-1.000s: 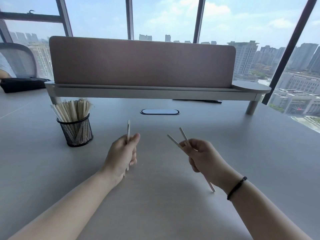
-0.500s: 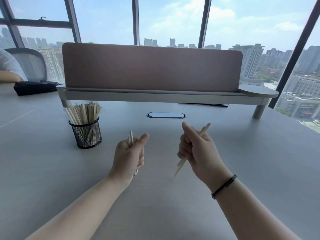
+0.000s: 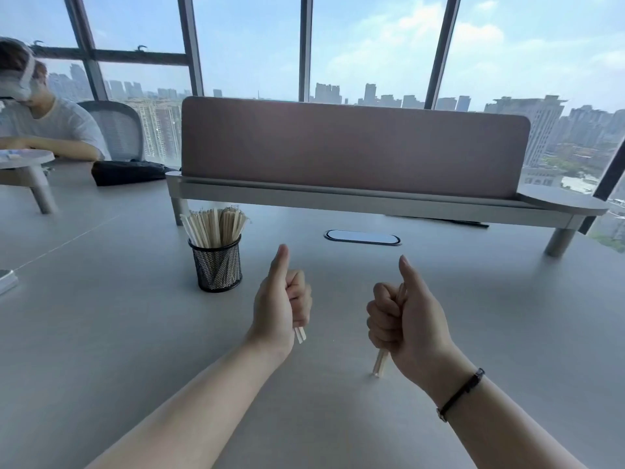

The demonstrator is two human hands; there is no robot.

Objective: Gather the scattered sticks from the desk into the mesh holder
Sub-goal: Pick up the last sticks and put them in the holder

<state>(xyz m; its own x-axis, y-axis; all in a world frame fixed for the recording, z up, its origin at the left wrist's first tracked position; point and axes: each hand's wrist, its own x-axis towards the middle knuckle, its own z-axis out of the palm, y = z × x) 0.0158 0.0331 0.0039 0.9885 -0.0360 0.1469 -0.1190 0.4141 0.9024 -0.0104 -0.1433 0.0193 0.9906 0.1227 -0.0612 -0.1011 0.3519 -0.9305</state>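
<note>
Your left hand (image 3: pixel 282 301) and right hand (image 3: pixel 404 318) are both raised over the tabletop (image 3: pixel 135 333) as fists with the thumb pointing up, each with its fingers curled round upright sticks: the left hand's sticks (image 3: pixel 300 334) protrude below the fist, and the right hand's sticks (image 3: pixel 379 362) protrude below with the lower tips at the tabletop. Beyond the hands stand a pink divider panel (image 3: pixel 355 147) on a raised shelf (image 3: pixel 338 199) and an oval cable port (image 3: pixel 362 237). The mesh holder (image 3: pixel 217 265), packed with upright gathered sticks (image 3: pixel 214 225), stands ahead and left of your left hand, well apart from it.
</note>
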